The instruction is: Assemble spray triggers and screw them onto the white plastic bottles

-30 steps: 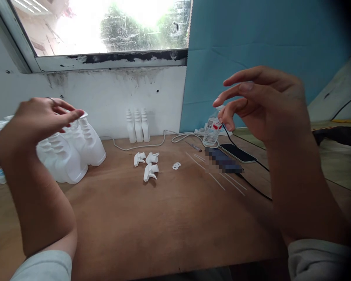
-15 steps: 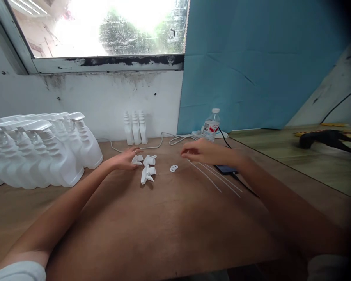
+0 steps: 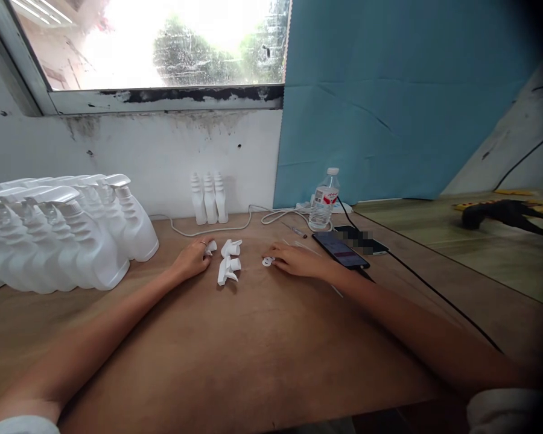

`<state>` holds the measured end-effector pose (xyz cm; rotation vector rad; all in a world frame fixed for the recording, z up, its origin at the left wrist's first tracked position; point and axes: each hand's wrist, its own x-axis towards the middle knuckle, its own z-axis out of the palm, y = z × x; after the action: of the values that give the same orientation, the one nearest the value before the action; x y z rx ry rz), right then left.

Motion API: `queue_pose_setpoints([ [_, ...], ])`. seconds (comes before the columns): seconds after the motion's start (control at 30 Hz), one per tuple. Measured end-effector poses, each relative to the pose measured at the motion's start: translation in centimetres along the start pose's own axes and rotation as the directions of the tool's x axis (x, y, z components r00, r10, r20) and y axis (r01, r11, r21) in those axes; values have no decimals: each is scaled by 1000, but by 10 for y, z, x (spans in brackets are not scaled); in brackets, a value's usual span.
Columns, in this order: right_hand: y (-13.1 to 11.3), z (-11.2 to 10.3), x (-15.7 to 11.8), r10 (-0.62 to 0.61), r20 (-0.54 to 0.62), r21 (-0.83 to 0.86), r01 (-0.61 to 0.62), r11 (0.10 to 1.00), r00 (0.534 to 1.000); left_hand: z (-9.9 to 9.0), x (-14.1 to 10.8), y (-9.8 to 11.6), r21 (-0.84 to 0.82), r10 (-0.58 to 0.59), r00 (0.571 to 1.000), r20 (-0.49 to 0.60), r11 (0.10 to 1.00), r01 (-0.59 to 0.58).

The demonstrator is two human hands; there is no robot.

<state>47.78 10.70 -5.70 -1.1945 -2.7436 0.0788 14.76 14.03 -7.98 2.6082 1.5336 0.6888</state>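
My left hand (image 3: 193, 258) is closed around a white trigger spray head (image 3: 211, 248), which its fingers partly hide. Just to the right, two more white spray heads (image 3: 228, 270) lie close together on the brown table (image 3: 244, 349). The fingertips of my right hand (image 3: 293, 260) are pinched at a few small white ring washers (image 3: 267, 261). Thin white tubes (image 3: 337, 291) lie under and behind that hand, mostly covered by the forearm.
Rows of white bottles (image 3: 95, 253) stand at the left. Three slim white bottles (image 3: 210, 202) stand by the wall. A water bottle (image 3: 324, 202), a screwdriver-like tool (image 3: 296, 230), a phone (image 3: 341, 249), a dark device (image 3: 362, 238) and cables lie at the right.
My right hand has moved left and nearer, from above the tubes to the washers. My left hand has drawn slightly back and left, with its fingers closed around the spray head.
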Motion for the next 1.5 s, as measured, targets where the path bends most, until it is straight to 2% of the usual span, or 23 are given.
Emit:
queue_pose_setpoints([
  [0.23,-1,3,1,-24,-49,-15,23,1000,999,12,-4,-13,-93,9,992,-124,995,-21],
  [0.43,-2,4,0,-13,-72,-22,11,1000,997,14,-3,-15,-167,-17,976,-215,986,-20],
  [0.93,3,7,-1,12,-74,-10,-13,1000,997,11,-2,-18,-240,-69,965,-254,971,6],
  [1.17,-6,0,-4,19,-68,-5,-19,1000,998,14,0,-22,-308,-193,953,-234,944,116],
  [1.33,-8,-2,-4,28,-73,4,-27,1000,997,12,0,-25,-391,-338,922,-188,887,245],
  [1.5,-5,0,-4,23,-77,1,-23,1000,997,11,1,-30,-476,-411,898,-158,828,295],
])
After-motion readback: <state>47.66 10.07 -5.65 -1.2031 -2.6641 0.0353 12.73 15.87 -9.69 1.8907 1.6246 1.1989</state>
